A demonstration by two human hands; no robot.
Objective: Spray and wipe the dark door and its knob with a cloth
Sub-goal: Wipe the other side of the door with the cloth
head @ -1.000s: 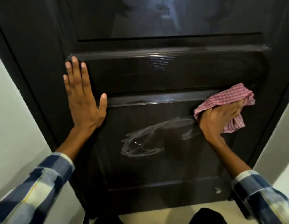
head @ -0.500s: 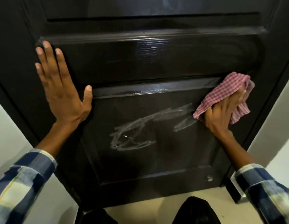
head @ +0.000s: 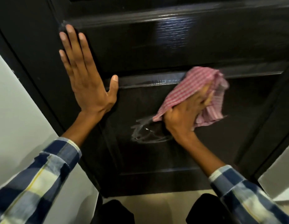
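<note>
Right hand [head: 182, 117] is clamping the cloth [head: 194, 88], wiping the door [head: 173, 50]; left hand [head: 87, 78] is bracing flat, fingers spread. Next: sweeping onto the smear [head: 145, 131].

The dark door [head: 164, 46] is glossy, near-black, with wood grain catching the light and raised horizontal mouldings framing its panels. A whitish smear of spray [head: 147, 133] streaks the lower panel. The red-and-white checked cloth [head: 192, 89] is bunched flat against that panel just below the moulding, its left corner touching the smear; it looks blurred
</note>
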